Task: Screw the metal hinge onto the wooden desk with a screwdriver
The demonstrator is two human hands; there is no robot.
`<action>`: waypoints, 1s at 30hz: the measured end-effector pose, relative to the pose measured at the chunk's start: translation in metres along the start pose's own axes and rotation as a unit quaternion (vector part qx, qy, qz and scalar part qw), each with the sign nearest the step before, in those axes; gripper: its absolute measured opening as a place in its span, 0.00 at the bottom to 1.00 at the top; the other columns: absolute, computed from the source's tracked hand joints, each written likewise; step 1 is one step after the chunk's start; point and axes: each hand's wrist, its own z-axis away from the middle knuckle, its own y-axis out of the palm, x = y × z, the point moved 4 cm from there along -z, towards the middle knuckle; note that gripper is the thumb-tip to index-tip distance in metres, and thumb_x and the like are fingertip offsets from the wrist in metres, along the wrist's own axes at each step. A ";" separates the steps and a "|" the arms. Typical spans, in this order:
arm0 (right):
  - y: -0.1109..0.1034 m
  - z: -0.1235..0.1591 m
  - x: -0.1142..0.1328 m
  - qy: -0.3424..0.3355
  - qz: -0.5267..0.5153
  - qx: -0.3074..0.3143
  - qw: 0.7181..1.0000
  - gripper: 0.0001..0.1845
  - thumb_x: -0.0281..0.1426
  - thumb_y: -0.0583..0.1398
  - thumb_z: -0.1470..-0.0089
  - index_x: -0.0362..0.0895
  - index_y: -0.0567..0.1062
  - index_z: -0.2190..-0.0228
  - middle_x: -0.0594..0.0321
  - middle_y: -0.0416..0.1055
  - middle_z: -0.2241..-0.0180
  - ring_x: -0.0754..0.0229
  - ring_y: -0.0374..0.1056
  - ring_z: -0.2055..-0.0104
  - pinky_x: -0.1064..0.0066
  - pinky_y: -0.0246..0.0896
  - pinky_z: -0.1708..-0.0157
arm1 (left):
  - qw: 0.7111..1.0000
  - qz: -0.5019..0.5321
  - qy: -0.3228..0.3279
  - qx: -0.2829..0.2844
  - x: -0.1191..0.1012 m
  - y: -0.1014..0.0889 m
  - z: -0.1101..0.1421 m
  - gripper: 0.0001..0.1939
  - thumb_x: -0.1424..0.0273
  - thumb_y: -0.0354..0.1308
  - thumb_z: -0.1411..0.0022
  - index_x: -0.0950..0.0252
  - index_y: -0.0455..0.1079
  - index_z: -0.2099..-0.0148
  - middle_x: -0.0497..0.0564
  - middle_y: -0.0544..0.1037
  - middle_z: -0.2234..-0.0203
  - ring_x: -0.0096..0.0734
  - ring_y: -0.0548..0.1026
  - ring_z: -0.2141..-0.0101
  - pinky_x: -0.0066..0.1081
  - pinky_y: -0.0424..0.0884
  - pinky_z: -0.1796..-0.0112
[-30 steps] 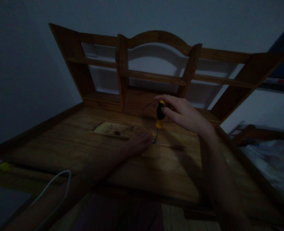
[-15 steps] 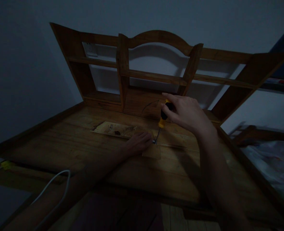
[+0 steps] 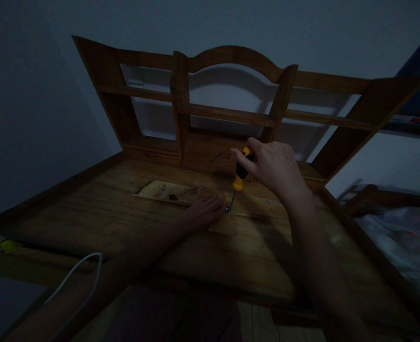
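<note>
A screwdriver with a yellow and black handle stands nearly upright on the desk. My right hand is closed round the top of its handle. The shaft's tip meets a small shiny metal fitting, perhaps a hinge, beside my left fingertips. My left hand lies flat, palm down, over the right end of a pale wooden board with a dark hole and rough marks. A thin flat wooden piece lies just below the fitting. Whatever is under my left palm is hidden.
The wooden desktop carries a shelf unit along its back, against the wall. A white cable loops over the front left edge near my left forearm. Clear plastic wrapping lies to the right, beyond the desk. The room is dim.
My right hand has rotated and shifted slightly on the screwdriver handle, with its thumb now stretched further left. My left hand stays in place on the board. The view has moved slightly.
</note>
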 end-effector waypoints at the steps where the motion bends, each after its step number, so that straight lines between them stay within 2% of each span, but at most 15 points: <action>1: 0.001 0.000 0.001 -0.001 -0.002 0.000 1.000 0.31 0.52 0.46 0.33 0.42 0.76 0.64 0.51 0.75 0.73 0.49 0.71 0.69 0.64 0.53 0.69 | 1.000 0.005 0.004 -0.006 -0.001 -0.002 0.000 0.14 0.75 0.45 0.26 0.65 0.68 0.45 0.56 0.74 0.50 0.38 0.71 0.50 0.37 0.70 0.50; 4: 0.002 0.000 0.003 -0.008 -0.035 0.010 0.999 0.32 0.49 0.43 0.31 0.41 0.77 0.62 0.49 0.77 0.67 0.48 0.73 0.64 0.63 0.57 0.66 | 1.000 0.014 0.013 -0.012 0.000 0.001 0.000 0.13 0.75 0.48 0.27 0.64 0.67 0.44 0.56 0.74 0.50 0.36 0.72 0.51 0.35 0.70 0.52; 8: 0.002 0.000 0.000 -0.036 -0.143 0.025 0.989 0.28 0.39 0.41 0.29 0.39 0.74 0.48 0.49 0.76 0.52 0.50 0.73 0.52 0.62 0.61 0.55 | 1.000 0.006 0.017 -0.008 0.002 0.010 -0.001 0.14 0.77 0.46 0.27 0.65 0.67 0.45 0.55 0.74 0.54 0.35 0.72 0.54 0.36 0.70 0.52; 10: 0.001 0.001 -0.001 -0.053 -0.174 0.023 0.983 0.26 0.37 0.42 0.29 0.39 0.73 0.46 0.50 0.76 0.49 0.51 0.72 0.49 0.63 0.61 0.52 | 1.000 -0.002 0.021 -0.009 0.002 0.012 -0.002 0.14 0.76 0.44 0.27 0.65 0.67 0.45 0.55 0.74 0.55 0.36 0.71 0.54 0.37 0.71 0.52; 13: 0.001 0.000 0.001 -0.070 -0.157 0.027 0.985 0.25 0.38 0.44 0.29 0.41 0.76 0.52 0.53 0.78 0.56 0.52 0.73 0.54 0.65 0.60 0.56 | 1.000 -0.011 0.023 -0.014 0.002 0.010 -0.001 0.14 0.76 0.44 0.26 0.65 0.67 0.45 0.55 0.74 0.55 0.35 0.71 0.54 0.36 0.71 0.53; 16: 0.001 0.000 0.005 -0.060 -0.082 0.022 0.995 0.27 0.43 0.43 0.29 0.43 0.76 0.61 0.55 0.77 0.65 0.54 0.73 0.63 0.67 0.55 0.65 | 1.000 -0.012 0.022 -0.019 0.001 0.008 0.000 0.13 0.75 0.44 0.26 0.64 0.67 0.46 0.55 0.74 0.53 0.36 0.71 0.54 0.37 0.71 0.53; 19: 0.003 0.000 0.010 -0.037 -0.008 0.011 0.999 0.30 0.47 0.40 0.30 0.43 0.75 0.61 0.55 0.76 0.71 0.54 0.71 0.70 0.67 0.48 0.71 | 1.000 0.003 0.016 -0.020 0.003 0.011 0.001 0.13 0.76 0.44 0.27 0.64 0.68 0.47 0.56 0.73 0.53 0.37 0.71 0.54 0.37 0.71 0.53; 21: 0.003 0.001 0.014 -0.036 0.011 0.010 0.999 0.29 0.46 0.40 0.29 0.43 0.73 0.58 0.56 0.75 0.74 0.54 0.70 0.72 0.66 0.45 0.72 | 1.000 0.015 0.009 -0.018 0.005 0.015 0.001 0.13 0.76 0.44 0.26 0.64 0.68 0.47 0.55 0.73 0.53 0.36 0.71 0.54 0.36 0.71 0.53; 26: 0.000 0.004 0.015 -0.036 -0.006 0.026 0.999 0.18 0.35 0.46 0.33 0.41 0.72 0.58 0.54 0.77 0.69 0.54 0.69 0.71 0.65 0.47 0.71 | 0.999 0.031 0.001 -0.021 0.005 0.014 0.000 0.12 0.75 0.46 0.27 0.64 0.68 0.47 0.55 0.74 0.55 0.35 0.72 0.55 0.36 0.71 0.54; 30: -0.001 0.003 0.010 -0.055 -0.074 0.039 0.995 0.16 0.32 0.47 0.35 0.41 0.73 0.60 0.53 0.76 0.63 0.52 0.71 0.63 0.64 0.54 0.65 | 1.000 -0.009 0.010 -0.023 0.001 0.006 0.001 0.13 0.75 0.43 0.26 0.65 0.68 0.47 0.56 0.74 0.53 0.37 0.71 0.54 0.35 0.71 0.55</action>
